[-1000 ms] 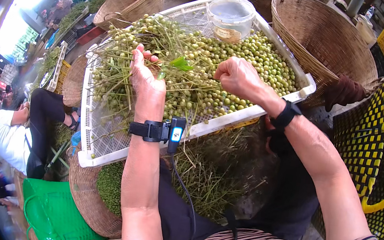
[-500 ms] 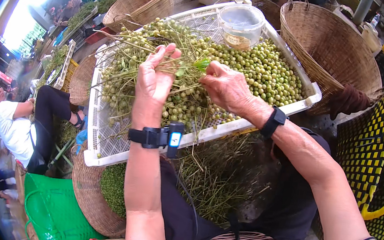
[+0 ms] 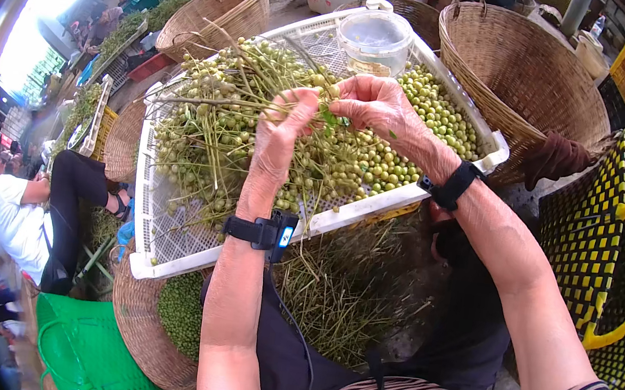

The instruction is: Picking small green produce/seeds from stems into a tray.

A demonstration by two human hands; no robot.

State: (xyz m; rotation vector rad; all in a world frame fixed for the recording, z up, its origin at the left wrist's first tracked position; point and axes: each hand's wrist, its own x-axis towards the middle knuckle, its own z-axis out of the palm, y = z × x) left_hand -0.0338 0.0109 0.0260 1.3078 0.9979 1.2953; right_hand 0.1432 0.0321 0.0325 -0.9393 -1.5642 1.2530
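Note:
A white mesh tray (image 3: 197, 258) lies tilted across my front, heaped with small round green fruits (image 3: 439, 105) and a tangle of fruit stems (image 3: 213, 142). My left hand (image 3: 281, 132) is closed on a bunch of these stems above the left half of the tray. Close beside it, my right hand (image 3: 386, 114) pinches a fruit cluster at the bunch's right end, where a green leaf (image 3: 328, 116) shows. What exactly lies between the right fingertips is partly hidden. A clear plastic tub (image 3: 374, 41) stands on the tray's far side, behind my right hand.
Wicker baskets (image 3: 517, 76) stand behind the tray. On the right is a black and yellow woven basket (image 3: 588, 231); a green basket (image 3: 91, 347) sits at lower left, near a basket of small green fruits (image 3: 181, 312). Loose stems (image 3: 338, 301) cover the floor. A person (image 3: 18, 211) sits at left.
My left hand has gone from loosely spread to closed on the stems and moved right. My right hand has shifted slightly right and up, fingers now pinching beside the left. The view has shifted a little.

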